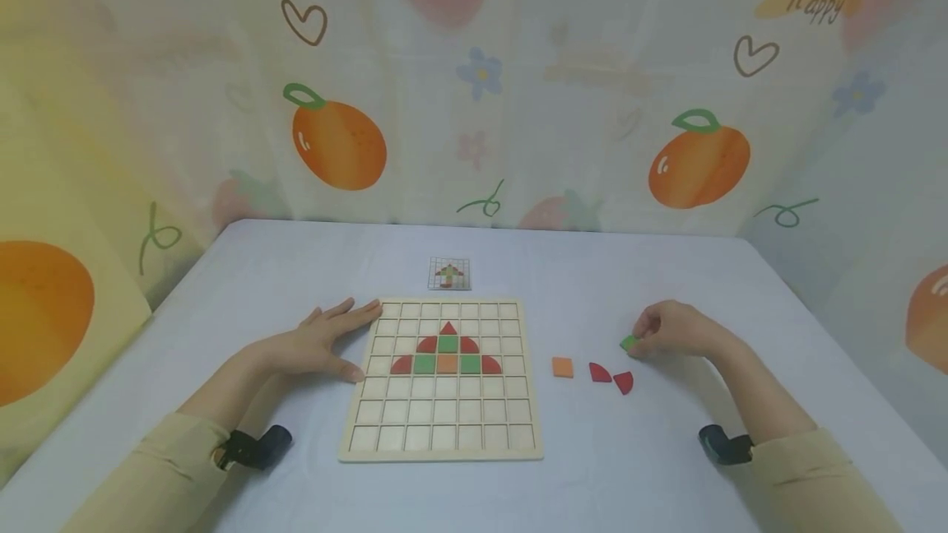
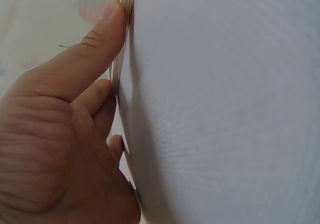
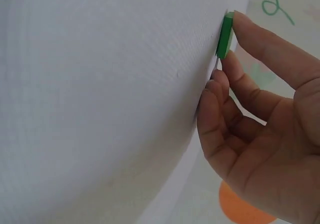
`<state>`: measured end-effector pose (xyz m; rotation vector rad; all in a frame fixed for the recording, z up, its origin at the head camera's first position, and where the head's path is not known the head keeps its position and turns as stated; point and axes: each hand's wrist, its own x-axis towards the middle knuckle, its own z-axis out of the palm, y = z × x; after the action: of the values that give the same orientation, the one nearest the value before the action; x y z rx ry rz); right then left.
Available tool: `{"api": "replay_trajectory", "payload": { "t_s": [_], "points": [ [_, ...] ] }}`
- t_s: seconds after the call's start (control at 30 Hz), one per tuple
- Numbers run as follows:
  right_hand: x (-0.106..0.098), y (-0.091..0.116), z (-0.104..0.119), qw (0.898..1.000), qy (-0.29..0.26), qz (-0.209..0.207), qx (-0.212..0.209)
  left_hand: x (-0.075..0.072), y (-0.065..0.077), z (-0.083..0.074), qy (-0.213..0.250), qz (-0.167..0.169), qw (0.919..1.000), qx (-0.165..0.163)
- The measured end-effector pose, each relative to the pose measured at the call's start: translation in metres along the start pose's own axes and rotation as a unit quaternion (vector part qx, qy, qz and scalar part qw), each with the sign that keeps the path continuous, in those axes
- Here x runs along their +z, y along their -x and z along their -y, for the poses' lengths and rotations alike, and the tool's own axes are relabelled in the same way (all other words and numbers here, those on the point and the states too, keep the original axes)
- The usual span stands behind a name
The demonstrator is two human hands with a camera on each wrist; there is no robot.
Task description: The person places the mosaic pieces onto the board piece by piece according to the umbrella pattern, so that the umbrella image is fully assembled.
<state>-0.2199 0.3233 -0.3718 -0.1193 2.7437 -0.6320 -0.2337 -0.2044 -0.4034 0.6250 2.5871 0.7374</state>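
My left hand (image 1: 314, 344) lies spread at the left side of a wooden grid board (image 1: 440, 455), thumb and fingertips at its edge. In the left wrist view its thumb (image 2: 102, 39) rests along the board's rim. Between thumb and finger, my right hand (image 1: 677, 329) pinches a green tile (image 3: 225, 35), low over the white table right of the board. On the grid, a red triangle (image 1: 448, 328) tops a green square (image 1: 448, 344) flanked by red quarter-circles. Below it, green squares sit either side of an orange square (image 1: 447, 363), with a red quarter-circle at each end.
Between board and right hand lie a loose orange square tile (image 1: 563, 367) and two red quarter-circle tiles, one left (image 1: 600, 373) and one right (image 1: 625, 382). A small pattern card (image 1: 448, 274) lies behind the board. A printed cloth (image 1: 555, 105) hangs behind the table.
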Motion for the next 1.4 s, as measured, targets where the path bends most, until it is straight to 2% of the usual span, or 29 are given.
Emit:
{"api": "replay_trajectory", "payload": {
  "t_s": [0.4, 0.67, 0.97, 1.4],
  "points": [
    [0.003, -0.002, 0.004, 0.999, -0.022, -0.012, -0.031, 0.000, 0.000, -0.001, 0.001, 0.000, 1.0000, -0.004],
    [0.002, -0.005, 0.016, 0.996, -0.054, -0.013, -0.071, 0.000, 0.000, 0.000, -0.002, 0.000, 1.0000, -0.002],
    [0.007, -0.010, 0.048, 0.993, -0.052, -0.022, -0.105, -0.001, 0.000, -0.003, 0.000, 0.001, 1.0000, -0.003],
    [0.037, -0.019, 0.099, 0.988, -0.084, -0.017, -0.129, 0.000, -0.001, -0.002, -0.003, -0.001, 1.0000, -0.004]
  ]
}}
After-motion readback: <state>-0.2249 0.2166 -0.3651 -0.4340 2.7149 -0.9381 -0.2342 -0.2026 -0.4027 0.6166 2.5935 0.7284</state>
